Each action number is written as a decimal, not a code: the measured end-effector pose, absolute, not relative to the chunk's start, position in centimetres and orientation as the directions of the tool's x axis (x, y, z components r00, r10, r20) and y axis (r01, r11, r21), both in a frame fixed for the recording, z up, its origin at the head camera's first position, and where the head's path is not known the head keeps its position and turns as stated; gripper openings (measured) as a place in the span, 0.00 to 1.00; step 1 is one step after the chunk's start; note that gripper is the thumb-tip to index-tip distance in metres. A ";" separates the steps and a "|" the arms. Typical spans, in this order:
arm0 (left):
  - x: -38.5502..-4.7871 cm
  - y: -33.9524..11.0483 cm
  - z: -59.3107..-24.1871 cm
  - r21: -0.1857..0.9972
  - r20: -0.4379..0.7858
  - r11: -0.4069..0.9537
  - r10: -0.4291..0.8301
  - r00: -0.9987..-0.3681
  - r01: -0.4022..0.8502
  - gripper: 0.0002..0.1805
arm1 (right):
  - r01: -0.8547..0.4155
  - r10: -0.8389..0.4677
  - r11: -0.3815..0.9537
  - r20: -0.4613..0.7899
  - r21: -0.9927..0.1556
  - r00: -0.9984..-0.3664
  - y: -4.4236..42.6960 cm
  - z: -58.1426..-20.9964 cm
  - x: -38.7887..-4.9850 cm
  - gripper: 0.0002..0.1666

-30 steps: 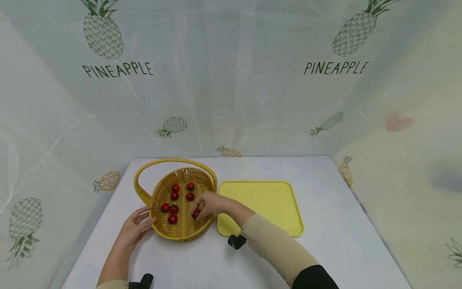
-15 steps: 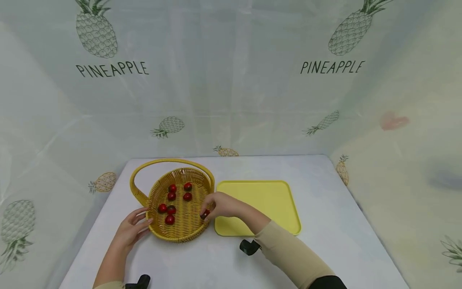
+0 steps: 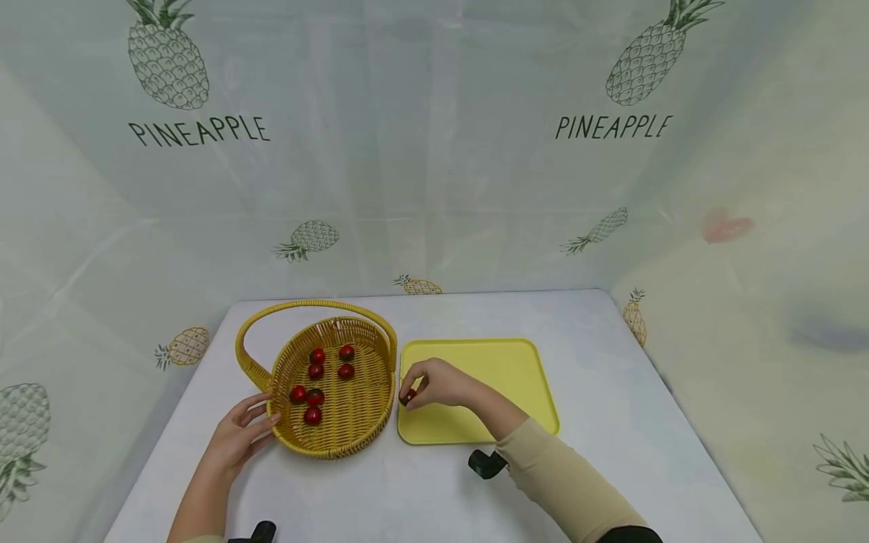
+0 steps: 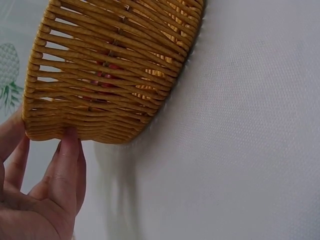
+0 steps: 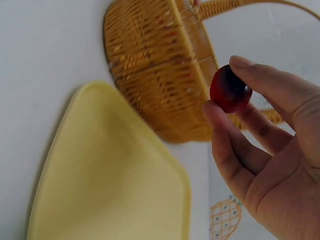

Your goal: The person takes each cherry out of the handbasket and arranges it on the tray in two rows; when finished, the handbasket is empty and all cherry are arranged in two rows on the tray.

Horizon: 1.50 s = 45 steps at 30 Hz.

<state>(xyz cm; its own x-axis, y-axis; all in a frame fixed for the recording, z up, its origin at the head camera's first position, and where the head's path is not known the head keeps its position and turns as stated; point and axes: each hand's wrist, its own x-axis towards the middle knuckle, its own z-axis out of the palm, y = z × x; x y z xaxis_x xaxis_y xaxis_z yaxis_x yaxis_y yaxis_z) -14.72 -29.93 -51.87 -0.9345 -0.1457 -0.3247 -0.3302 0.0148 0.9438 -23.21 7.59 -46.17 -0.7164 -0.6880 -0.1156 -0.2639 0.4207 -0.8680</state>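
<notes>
My right hand point(image 3: 437, 383) pinches a small round dark-red fruit point(image 5: 230, 90) between thumb and fingers; a blackish patch shows on its skin. In the head view this hand is over the left edge of a yellow tray point(image 3: 498, 369), just right of a yellow wicker basket point(image 3: 360, 422). My left hand point(image 3: 234, 434) holds the basket's left rim by the fingertips, seen touching the weave point(image 4: 110, 75) in the left wrist view. Several similar red fruits point(image 3: 312, 415) lie inside the basket, mostly toward its left and back.
The basket's tall arched handle point(image 3: 315, 304) rises at its back. Basket and tray stand side by side on a white table point(image 3: 380, 498). A pale curtain point(image 3: 407, 151) printed with pineapples hangs behind and at the sides.
My right hand has carried the fruit rightward, from inside the basket across its right rim to above the tray's left edge. The left hand stays at the basket's rim.
</notes>
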 end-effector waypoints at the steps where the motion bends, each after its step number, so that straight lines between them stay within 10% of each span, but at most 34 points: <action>1: -14.7 -29.9 -51.8 0.944 -0.324 0.017 -0.146 -0.935 -0.330 0.32 | -0.257 -0.682 0.420 -0.116 -0.870 -0.722 7.8 -46.4 -23.4 0.10; 45: -14.8 -29.7 -52.0 0.940 -0.332 0.017 -0.169 -0.928 -0.340 0.33 | -0.014 -0.282 0.483 -0.141 -0.875 -0.949 7.5 -53.7 -29.3 0.18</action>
<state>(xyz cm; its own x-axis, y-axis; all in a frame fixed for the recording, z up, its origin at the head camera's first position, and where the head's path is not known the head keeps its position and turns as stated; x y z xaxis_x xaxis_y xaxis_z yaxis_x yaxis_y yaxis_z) -14.76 -29.70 -51.96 -0.9278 -0.1695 -0.3323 -0.3399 0.0175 0.9403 -29.25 7.50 -53.71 -0.9490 -0.2822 -0.1408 -0.0139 0.4834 -0.8753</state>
